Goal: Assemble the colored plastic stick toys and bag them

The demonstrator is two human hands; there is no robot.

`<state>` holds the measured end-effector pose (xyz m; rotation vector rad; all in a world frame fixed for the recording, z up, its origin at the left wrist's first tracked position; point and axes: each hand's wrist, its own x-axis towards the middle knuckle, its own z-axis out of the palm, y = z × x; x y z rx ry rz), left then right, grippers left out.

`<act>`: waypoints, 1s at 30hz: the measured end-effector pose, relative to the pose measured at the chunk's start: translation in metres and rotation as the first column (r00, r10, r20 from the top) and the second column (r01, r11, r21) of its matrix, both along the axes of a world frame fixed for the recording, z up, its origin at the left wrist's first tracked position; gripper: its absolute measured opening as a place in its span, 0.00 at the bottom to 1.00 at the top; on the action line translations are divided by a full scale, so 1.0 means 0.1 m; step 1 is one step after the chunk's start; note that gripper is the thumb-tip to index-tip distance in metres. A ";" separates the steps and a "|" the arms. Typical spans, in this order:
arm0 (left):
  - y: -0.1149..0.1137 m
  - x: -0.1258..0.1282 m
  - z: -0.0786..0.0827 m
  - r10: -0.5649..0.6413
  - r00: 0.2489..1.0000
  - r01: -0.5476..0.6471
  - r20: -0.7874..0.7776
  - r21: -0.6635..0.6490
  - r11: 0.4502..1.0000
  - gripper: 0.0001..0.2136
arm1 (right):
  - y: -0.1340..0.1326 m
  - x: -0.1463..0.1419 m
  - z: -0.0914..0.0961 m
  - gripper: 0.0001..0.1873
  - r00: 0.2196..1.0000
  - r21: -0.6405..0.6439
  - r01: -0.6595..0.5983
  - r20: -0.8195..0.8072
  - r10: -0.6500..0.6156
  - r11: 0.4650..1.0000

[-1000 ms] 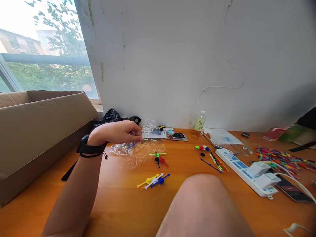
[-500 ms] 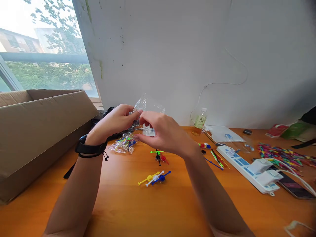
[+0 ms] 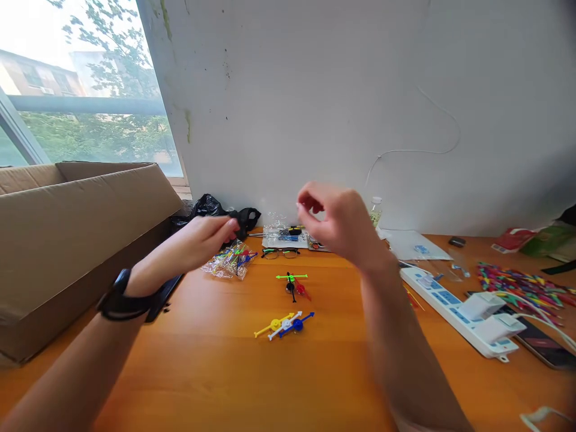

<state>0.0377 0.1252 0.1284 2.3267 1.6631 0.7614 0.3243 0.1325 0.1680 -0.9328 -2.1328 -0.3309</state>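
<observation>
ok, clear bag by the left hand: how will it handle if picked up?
The clear bag will probably flop and crumple, since its thin film looks wrinkled. Likely light: only small coloured pieces show inside. Those may shift when lifted, since they lie jumbled.

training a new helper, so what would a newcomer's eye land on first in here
Probably the left hand and right hand, both above the wooden table. Then the bright arrow-shaped pieces at the table's middle: yellow, white and blue nearer, green, black and red beyond. The big cardboard box at left and multicoloured heap at far right follow.
</observation>
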 end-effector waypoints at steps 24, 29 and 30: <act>-0.80 -0.81 -2.11 0.033 0.947 0.010 -0.318 0.132 0.991 0.34 | -0.12 0.23 0.14 0.06 0.983 -0.027 -0.028 -0.180 0.022 0.999; -0.55 -0.75 -2.01 0.098 0.943 -0.071 -0.319 0.095 0.993 0.34 | -0.12 0.24 0.14 0.05 0.982 -0.016 -0.046 -0.184 0.042 0.999; -0.51 -0.75 -1.99 0.088 0.941 -0.066 -0.326 0.079 0.995 0.34 | -0.13 0.24 0.14 0.05 0.982 -0.015 -0.047 -0.182 0.043 0.999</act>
